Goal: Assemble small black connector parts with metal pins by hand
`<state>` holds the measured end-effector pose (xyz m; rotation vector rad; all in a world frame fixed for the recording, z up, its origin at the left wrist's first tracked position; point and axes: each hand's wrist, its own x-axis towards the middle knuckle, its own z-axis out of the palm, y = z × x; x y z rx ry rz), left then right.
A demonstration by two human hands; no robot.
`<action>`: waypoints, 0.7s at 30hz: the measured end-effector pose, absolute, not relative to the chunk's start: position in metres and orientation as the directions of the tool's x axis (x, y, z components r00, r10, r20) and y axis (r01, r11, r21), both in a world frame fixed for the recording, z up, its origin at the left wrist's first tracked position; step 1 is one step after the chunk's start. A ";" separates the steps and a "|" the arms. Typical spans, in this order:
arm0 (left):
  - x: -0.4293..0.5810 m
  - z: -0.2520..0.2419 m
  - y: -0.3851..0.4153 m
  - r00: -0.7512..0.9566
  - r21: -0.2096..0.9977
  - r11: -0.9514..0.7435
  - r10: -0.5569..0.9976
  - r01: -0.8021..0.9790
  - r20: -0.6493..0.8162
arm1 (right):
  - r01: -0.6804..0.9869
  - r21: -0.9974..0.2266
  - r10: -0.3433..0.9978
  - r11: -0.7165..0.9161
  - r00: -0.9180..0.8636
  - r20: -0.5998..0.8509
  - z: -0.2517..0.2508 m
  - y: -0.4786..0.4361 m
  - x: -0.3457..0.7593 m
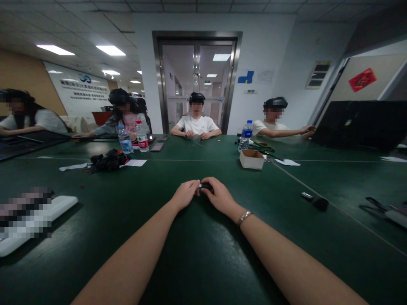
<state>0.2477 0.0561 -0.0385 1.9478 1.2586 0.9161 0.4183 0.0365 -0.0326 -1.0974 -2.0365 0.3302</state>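
Over the middle of the green table [190,262], both hands meet at a small black object with a silver end [206,185], whose exact kind I cannot make out. My left hand [186,194] is closed, its fingertips pinching the silver end. The black part sits between the curled thumb and fingers of my right hand [219,194], which partly hide it. A silver bracelet [244,217] is around my right wrist. To the right on the table lie a small silver cylinder [307,195] and a dark flat piece [321,204].
An open box [252,159] and a water bottle [246,135] stand ahead on the right. Ahead left are two bottles [142,136] and a black bundle [109,160]. A white case [60,207] lies left. Several people with headgear sit around the table; a dark monitor [362,125] stands right.
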 end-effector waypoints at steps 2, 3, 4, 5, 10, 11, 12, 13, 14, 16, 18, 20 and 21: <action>0.248 -0.039 0.056 0.276 0.791 -0.331 0.937 0.515 0.212 | 0.590 -0.546 0.794 0.594 -0.322 0.515 -0.032 0.036 0.418; 0.248 -0.039 0.056 0.270 0.788 -0.330 0.939 0.520 0.215 | 0.591 -0.548 0.795 0.592 -0.318 0.516 -0.032 0.037 0.418; 0.248 -0.039 0.056 0.271 0.787 -0.336 0.937 0.517 0.222 | 0.591 -0.551 0.797 0.589 -0.312 0.518 -0.032 0.037 0.418; 0.248 -0.038 0.055 0.278 0.786 -0.345 0.933 0.512 0.228 | 0.591 -0.554 0.798 0.586 -0.305 0.519 -0.032 0.037 0.418; 0.247 -0.037 0.053 0.303 0.770 -0.354 0.928 0.531 0.218 | 0.580 -0.556 0.794 0.595 -0.321 0.516 -0.032 0.036 0.418; 0.247 -0.037 0.053 0.292 0.769 -0.342 0.933 0.540 0.210 | 0.578 -0.556 0.793 0.597 -0.324 0.516 -0.032 0.036 0.418; 0.248 -0.037 0.053 0.280 0.771 -0.333 0.937 0.542 0.208 | 0.578 -0.557 0.794 0.596 -0.321 0.517 -0.032 0.036 0.418; 0.248 -0.037 0.053 0.271 0.776 -0.328 0.940 0.539 0.209 | 0.579 -0.559 0.796 0.593 -0.315 0.518 -0.032 0.036 0.418; 0.248 -0.037 0.054 0.267 0.781 -0.327 0.940 0.532 0.212 | 0.580 -0.562 0.797 0.590 -0.308 0.519 -0.032 0.036 0.418; 0.249 -0.038 0.055 0.269 0.791 -0.336 0.937 0.512 0.224 | 0.580 -0.565 0.798 0.588 -0.300 0.523 -0.032 0.037 0.418; 0.249 -0.038 0.056 0.274 0.791 -0.344 0.934 0.505 0.232 | 0.579 -0.562 0.797 0.591 -0.307 0.521 -0.033 0.037 0.418; 0.248 -0.038 0.056 0.265 0.786 -0.336 0.937 0.518 0.226 | 0.578 -0.556 0.792 0.597 -0.319 0.520 -0.032 0.036 0.418; 0.248 -0.037 0.056 0.259 0.784 -0.328 0.941 0.526 0.220 | 0.579 -0.554 0.791 0.599 -0.322 0.520 -0.032 0.036 0.418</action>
